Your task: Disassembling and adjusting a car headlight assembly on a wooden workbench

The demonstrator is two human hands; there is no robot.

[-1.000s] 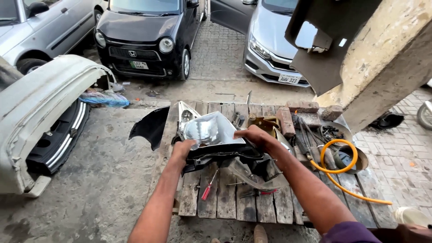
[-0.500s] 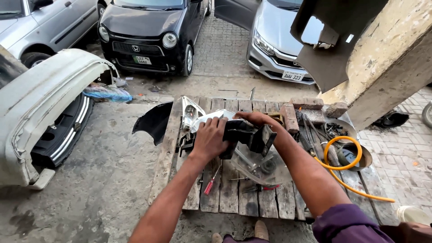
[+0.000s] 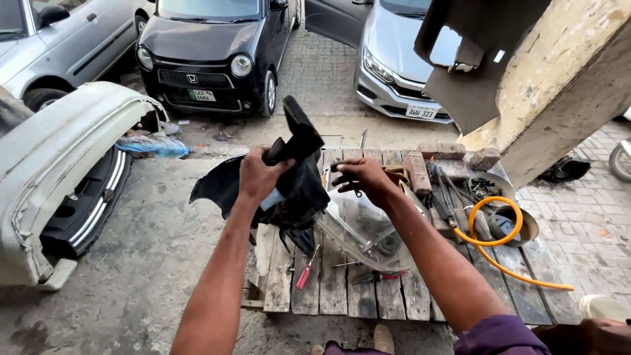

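My left hand [image 3: 259, 176] grips a black plastic headlight housing [image 3: 301, 177] and holds it tilted up on end above a wooden pallet [image 3: 335, 289]. My right hand [image 3: 363, 181] rests with spread fingers on the clear lens side of the same part [image 3: 358, 227]. A red-handled screwdriver [image 3: 305, 271] lies on the pallet just below the housing. A second red-handled tool [image 3: 378, 277] lies by the lens's lower edge.
A detached white bumper [image 3: 59, 171] stands at the left. A black car [image 3: 213, 49] and a silver car [image 3: 394, 62] are parked ahead. A yellow hose [image 3: 490, 223], bricks [image 3: 417, 172] and loose tools lie on the pallet's right. A concrete pillar [image 3: 559, 98] rises at the right.
The housing was lying face up on the pallet. Both hands have turned it and lifted it on end, so its black back now faces up and left.
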